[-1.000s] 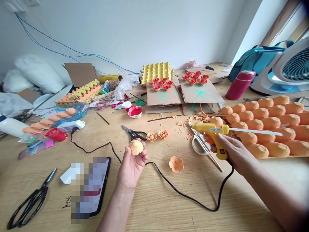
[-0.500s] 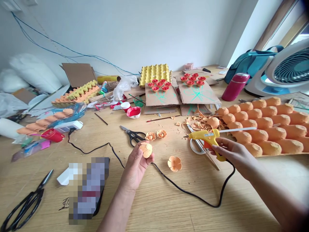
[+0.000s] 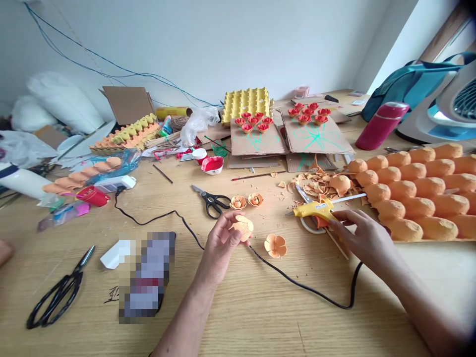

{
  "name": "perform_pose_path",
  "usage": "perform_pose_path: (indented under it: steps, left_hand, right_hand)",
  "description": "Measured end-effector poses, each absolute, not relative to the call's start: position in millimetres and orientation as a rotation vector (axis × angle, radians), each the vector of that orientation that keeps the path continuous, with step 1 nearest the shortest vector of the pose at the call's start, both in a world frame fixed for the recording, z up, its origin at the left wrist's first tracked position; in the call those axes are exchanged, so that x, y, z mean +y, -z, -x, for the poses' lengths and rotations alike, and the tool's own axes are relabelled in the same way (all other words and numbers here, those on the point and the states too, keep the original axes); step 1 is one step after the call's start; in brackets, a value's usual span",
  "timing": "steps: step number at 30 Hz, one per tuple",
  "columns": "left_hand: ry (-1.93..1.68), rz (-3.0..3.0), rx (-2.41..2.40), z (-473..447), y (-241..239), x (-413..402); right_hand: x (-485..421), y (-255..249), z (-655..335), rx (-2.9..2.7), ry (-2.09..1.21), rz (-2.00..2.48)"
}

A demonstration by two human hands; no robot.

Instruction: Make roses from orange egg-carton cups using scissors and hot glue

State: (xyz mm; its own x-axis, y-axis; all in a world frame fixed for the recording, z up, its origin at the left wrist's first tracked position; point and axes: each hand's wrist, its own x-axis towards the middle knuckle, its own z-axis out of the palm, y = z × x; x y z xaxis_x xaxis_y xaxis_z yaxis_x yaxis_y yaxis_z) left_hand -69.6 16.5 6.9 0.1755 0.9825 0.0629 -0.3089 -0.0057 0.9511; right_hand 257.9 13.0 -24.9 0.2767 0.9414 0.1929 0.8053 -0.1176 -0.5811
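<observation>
My left hand [image 3: 220,245] pinches a small orange paper flower [image 3: 243,227] above the wooden table. Just right of it an open orange flower [image 3: 275,245] lies flat on the table. Two finished orange paper roses [image 3: 246,201] sit behind it, beside black-handled scissors [image 3: 213,201]. My right hand [image 3: 359,235] grips the handle of a yellow glue gun [image 3: 314,210], which lies low over white-handled scissors [image 3: 308,220], nozzle pointing left. Its black cord [image 3: 308,290] runs across the table.
An orange egg tray [image 3: 412,191] fills the right side, with orange scraps [image 3: 312,182] beside it. Cardboard sheets with red roses [image 3: 286,134], a yellow egg tray [image 3: 245,101], a red bottle [image 3: 379,125], a phone [image 3: 147,275] and large black scissors [image 3: 59,295] lie around.
My right hand has lowered the glue gun from mid-air down to the table. My left hand has moved right with the flower, toward the open flower.
</observation>
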Motion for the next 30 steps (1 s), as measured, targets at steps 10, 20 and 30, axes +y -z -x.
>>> perform_pose_path:
  steps: [10, 20, 30]
  left_hand:
    - [-1.27, -1.85, 1.149, 44, -14, -1]
    - [-1.156, -2.39, 1.075, 40, -6, -5]
    - [-0.946, -2.295, 1.249, 44, 4, 0]
  right_hand:
    - [-14, -32, -179, -1.975, -0.548, 1.227]
    - [-2, -27, -150, -1.824, -0.818, 1.345]
    - [1, -30, -171, -1.774, -0.604, 1.41]
